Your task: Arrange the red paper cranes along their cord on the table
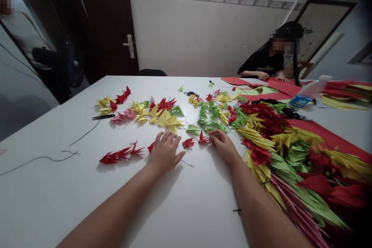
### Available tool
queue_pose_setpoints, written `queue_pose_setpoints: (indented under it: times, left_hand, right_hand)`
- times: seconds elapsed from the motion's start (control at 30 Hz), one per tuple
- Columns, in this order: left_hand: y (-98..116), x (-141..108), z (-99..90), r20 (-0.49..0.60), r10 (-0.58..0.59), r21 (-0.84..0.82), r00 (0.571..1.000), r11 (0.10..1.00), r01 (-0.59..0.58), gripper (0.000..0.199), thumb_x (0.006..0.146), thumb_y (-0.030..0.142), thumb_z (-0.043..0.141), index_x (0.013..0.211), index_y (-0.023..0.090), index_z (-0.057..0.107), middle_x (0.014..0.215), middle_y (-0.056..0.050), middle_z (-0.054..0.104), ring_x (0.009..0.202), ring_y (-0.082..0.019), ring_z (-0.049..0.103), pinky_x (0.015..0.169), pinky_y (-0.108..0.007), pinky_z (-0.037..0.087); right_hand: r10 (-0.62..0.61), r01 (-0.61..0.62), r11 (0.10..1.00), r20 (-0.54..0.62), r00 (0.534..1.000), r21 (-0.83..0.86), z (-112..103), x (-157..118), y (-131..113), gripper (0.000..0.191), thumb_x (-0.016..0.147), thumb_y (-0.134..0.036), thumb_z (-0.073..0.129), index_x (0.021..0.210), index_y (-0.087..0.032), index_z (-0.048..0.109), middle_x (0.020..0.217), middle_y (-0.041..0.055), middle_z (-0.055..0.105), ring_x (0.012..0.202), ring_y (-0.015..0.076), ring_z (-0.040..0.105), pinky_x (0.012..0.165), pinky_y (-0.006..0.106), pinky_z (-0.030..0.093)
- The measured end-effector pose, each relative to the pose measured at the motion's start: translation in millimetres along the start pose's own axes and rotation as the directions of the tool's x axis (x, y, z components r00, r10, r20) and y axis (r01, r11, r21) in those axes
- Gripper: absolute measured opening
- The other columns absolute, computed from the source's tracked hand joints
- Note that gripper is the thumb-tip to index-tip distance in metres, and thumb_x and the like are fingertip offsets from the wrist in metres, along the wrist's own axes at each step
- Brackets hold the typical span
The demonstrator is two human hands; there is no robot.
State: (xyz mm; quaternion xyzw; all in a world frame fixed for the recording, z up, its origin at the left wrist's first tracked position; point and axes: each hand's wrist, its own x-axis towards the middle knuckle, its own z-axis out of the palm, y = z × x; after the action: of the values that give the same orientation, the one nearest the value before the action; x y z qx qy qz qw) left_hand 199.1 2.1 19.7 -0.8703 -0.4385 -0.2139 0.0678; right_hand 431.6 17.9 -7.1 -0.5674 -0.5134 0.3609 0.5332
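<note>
Folded red paper pieces are threaded in a row on a thin dark string across the white table. My left hand lies palm down over the middle of this row, fingers spread, partly covering a red piece. A needle-like tip on a cord shows just right of it. My right hand is at the row's right end, thumb and fingers pinched beside a small red piece; what is between the fingertips is too small to make out. Yellow folded pieces and green ones lie beyond both hands.
A large heap of strung red, yellow and green paper lies right of and partly under my right forearm. Black scissors rest at left. A plastic bottle and a person handling red sheets are at the far right.
</note>
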Motion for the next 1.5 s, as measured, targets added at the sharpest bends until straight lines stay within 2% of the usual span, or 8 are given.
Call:
queue_pose_setpoints:
  times: [0.23, 0.43, 0.63, 0.8, 0.97, 1.13, 1.23, 1.5]
  left_hand:
    - [20, 38, 16.8, 0.199, 0.014, -0.018, 0.980, 1.000, -0.010, 0.022, 0.079, 0.031, 0.053, 0.093, 0.016, 0.059, 0.094, -0.010, 0.064, 0.092, -0.025, 0.055, 0.084, -0.041, 0.036]
    - [11, 36, 16.3, 0.202, -0.044, 0.008, 0.978, 0.999, 0.043, 0.019, 0.079, 0.025, 0.050, 0.091, 0.014, 0.061, 0.093, -0.011, 0.063, 0.092, -0.026, 0.054, 0.084, -0.041, 0.036]
    - [38, 50, 18.3, 0.099, -0.005, -0.062, 0.995, 0.998, 0.011, 0.051, 0.070, 0.047, 0.060, 0.109, 0.016, 0.053, 0.104, -0.011, 0.060, 0.102, -0.029, 0.048, 0.089, -0.042, 0.033]
    - [63, 69, 37.6, 0.131, 0.079, -0.077, 0.988, 0.995, -0.070, 0.023, 0.082, 0.026, 0.048, 0.100, 0.016, 0.057, 0.092, -0.010, 0.064, 0.092, -0.024, 0.054, 0.084, -0.040, 0.036]
    - [53, 70, 45.7, 0.138, 0.073, -0.079, 0.988, 0.995, -0.062, 0.021, 0.084, 0.016, 0.041, 0.082, 0.014, 0.062, 0.085, -0.010, 0.066, 0.085, -0.022, 0.057, 0.081, -0.040, 0.036]
    - [45, 64, 35.5, 0.124, 0.064, -0.063, 0.990, 0.996, -0.056, 0.022, 0.083, 0.016, 0.042, 0.082, 0.015, 0.064, 0.085, -0.009, 0.066, 0.091, -0.023, 0.055, 0.088, -0.042, 0.033]
    - [45, 56, 24.9, 0.088, 0.034, -0.059, 0.996, 0.998, -0.029, 0.025, 0.080, 0.018, 0.048, 0.103, 0.017, 0.059, 0.107, -0.009, 0.061, 0.103, -0.025, 0.050, 0.092, -0.043, 0.032]
    - [29, -2, -20.6, -0.083, 0.045, -0.182, 0.996, 0.981, -0.059, 0.030, 0.081, 0.026, 0.048, 0.109, 0.020, 0.055, 0.115, -0.009, 0.056, 0.107, -0.024, 0.047, 0.093, -0.043, 0.036]
  right_hand:
    - [-0.009, 0.010, 1.000, -0.015, 1.000, 0.026, 0, 0, -2, 0.019, 0.063, -0.035, 0.056, 0.074, -0.020, 0.051, 0.053, -0.0027, 0.055, 0.046, 0.0110, 0.043, 0.046, 0.023, 0.030]
    - [-0.008, 0.008, 0.998, -0.008, 1.000, 0.062, -1, 2, 2, 0.019, 0.064, -0.035, 0.056, 0.075, -0.020, 0.051, 0.054, -0.0029, 0.054, 0.047, 0.0113, 0.044, 0.046, 0.024, 0.030]
    - [-0.023, 0.022, 0.996, 0.009, 1.000, 0.084, -2, 1, 2, 0.019, 0.065, -0.034, 0.057, 0.076, -0.020, 0.052, 0.055, -0.0028, 0.054, 0.051, 0.0118, 0.046, 0.051, 0.024, 0.034]
    - [-0.029, 0.021, 0.990, 0.058, 0.998, 0.138, -3, 0, -1, 0.022, 0.064, -0.035, 0.059, 0.077, -0.020, 0.050, 0.055, -0.0032, 0.055, 0.054, 0.0125, 0.049, 0.054, 0.025, 0.036]
    - [-0.033, 0.030, 0.995, 0.024, 0.999, 0.098, -4, -1, -3, 0.020, 0.065, -0.033, 0.056, 0.080, -0.020, 0.050, 0.052, -0.0051, 0.051, 0.048, 0.0106, 0.043, 0.050, 0.024, 0.031]
    - [-0.025, 0.026, 0.999, -0.024, 0.999, 0.039, -4, 1, 0, 0.019, 0.064, -0.032, 0.054, 0.079, -0.020, 0.050, 0.052, -0.0050, 0.050, 0.050, 0.0113, 0.042, 0.051, 0.024, 0.030]
    - [-0.026, 0.027, 0.999, -0.025, 0.999, 0.036, -3, 2, 2, 0.019, 0.064, -0.032, 0.054, 0.077, -0.019, 0.051, 0.052, -0.0044, 0.051, 0.050, 0.0117, 0.043, 0.051, 0.024, 0.031]
    - [-0.014, 0.014, 1.000, -0.008, 1.000, -0.005, -2, 1, 0, 0.020, 0.064, -0.035, 0.053, 0.076, -0.019, 0.051, 0.053, -0.0034, 0.051, 0.048, 0.0113, 0.040, 0.049, 0.024, 0.029]
